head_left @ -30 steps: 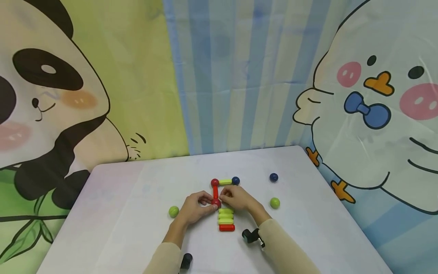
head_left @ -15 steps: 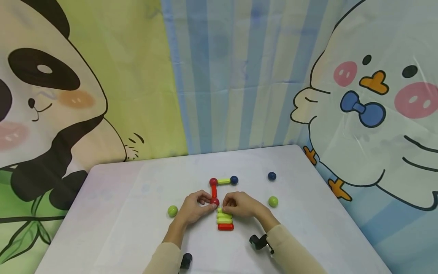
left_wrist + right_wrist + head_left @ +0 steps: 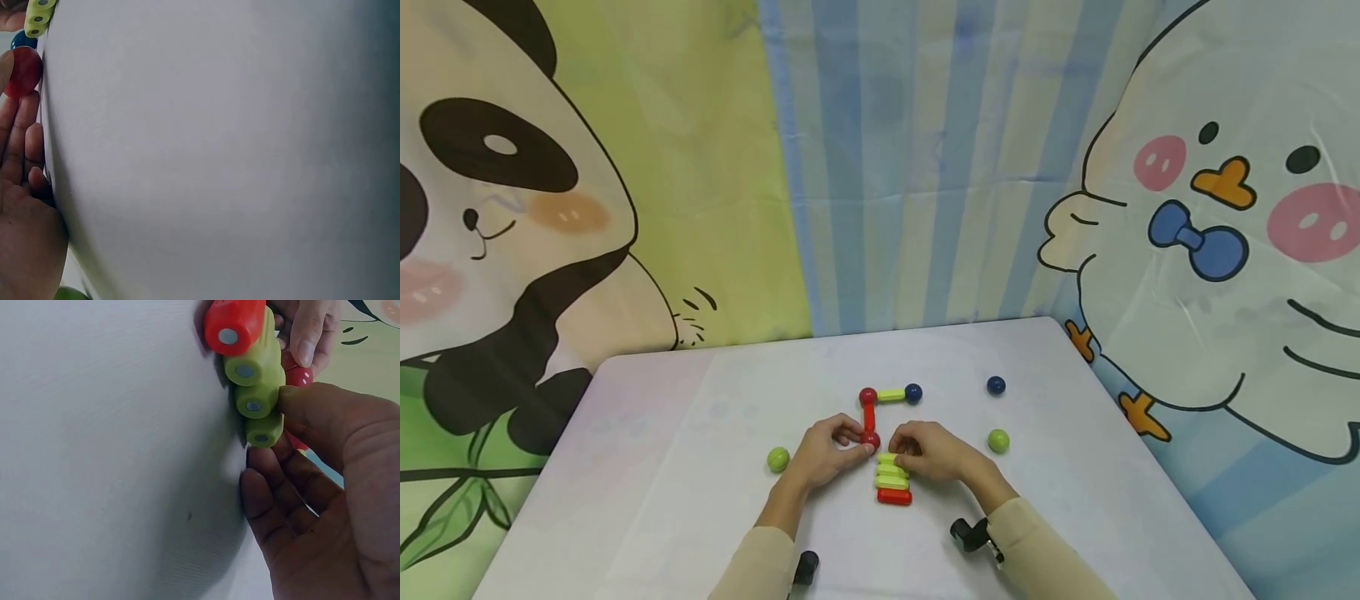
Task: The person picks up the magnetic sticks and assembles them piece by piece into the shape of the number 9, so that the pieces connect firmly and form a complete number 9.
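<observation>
So, the big change we spot is the right hand (image 3: 932,450): a second ago its fingertips are up beside the near red ball (image 3: 870,437), and now they're down at the loose sticks. To us that reads as the work switching from the joined-up piece to the row. Meanwhile the left hand (image 3: 823,454) hasn't really budged, its thumb and fingers pinching that ball, spread no wider than it.

Right thumb and fingertips bend around the end yellow-green stick (image 3: 262,432), almost closed and touching it, but we can't tell how firm the hold is. Two more yellow-green sticks (image 3: 252,400) and a loose red stick (image 3: 895,497) lie just on the near side of those fingers.

As for views, the head one gives us the piece beyond the left fingertips: a red bar (image 3: 869,417), far red ball (image 3: 868,397), yellow-green bar (image 3: 891,396) and blue ball (image 3: 913,393). It also shows a loose blue ball (image 3: 996,385) well right of the right fingers. The right wrist view misses that one, but we get silvery discs (image 3: 228,336) on the stick ends, which we can't make out from the head.
</observation>
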A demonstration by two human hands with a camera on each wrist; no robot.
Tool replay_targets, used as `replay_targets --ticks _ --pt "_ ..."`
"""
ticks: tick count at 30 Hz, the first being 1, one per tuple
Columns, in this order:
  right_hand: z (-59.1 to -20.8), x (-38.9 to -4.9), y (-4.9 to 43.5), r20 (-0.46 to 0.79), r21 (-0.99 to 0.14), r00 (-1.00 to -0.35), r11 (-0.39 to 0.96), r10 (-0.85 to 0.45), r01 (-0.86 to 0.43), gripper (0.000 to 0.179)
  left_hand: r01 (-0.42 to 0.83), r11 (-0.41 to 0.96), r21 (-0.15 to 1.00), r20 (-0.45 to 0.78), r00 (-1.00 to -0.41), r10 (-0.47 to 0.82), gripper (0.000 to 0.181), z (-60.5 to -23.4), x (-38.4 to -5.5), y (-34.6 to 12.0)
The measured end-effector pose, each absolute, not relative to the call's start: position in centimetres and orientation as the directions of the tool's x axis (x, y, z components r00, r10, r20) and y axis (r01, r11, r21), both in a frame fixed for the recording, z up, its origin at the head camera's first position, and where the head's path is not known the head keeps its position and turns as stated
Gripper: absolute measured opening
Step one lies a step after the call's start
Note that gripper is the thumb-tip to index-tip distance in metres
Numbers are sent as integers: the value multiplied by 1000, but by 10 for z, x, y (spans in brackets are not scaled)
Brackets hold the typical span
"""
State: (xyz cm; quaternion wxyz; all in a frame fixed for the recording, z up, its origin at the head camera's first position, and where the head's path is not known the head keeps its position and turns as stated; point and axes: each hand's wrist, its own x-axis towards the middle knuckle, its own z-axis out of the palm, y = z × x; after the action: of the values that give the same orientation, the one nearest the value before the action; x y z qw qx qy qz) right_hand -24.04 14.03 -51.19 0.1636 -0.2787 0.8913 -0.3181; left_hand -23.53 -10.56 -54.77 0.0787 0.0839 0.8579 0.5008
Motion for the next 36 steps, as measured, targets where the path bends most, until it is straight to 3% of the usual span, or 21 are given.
replay_targets --ticks 13,19,36 --pt "-508 -242 144 -132 -564 -801 709 -583 -423 18 54 481 875 -61 -974 220 30 -547 -236 -101" --pt "-509 -241 146 -103 -562 -799 698 -592 -444 20 53 486 872 -61 -975 215 30 -547 -235 -101" --pt "-521 -244 151 -22 -622 -875 692 -483 -366 26 48 504 862 -56 -980 189 30 -548 -235 -104"
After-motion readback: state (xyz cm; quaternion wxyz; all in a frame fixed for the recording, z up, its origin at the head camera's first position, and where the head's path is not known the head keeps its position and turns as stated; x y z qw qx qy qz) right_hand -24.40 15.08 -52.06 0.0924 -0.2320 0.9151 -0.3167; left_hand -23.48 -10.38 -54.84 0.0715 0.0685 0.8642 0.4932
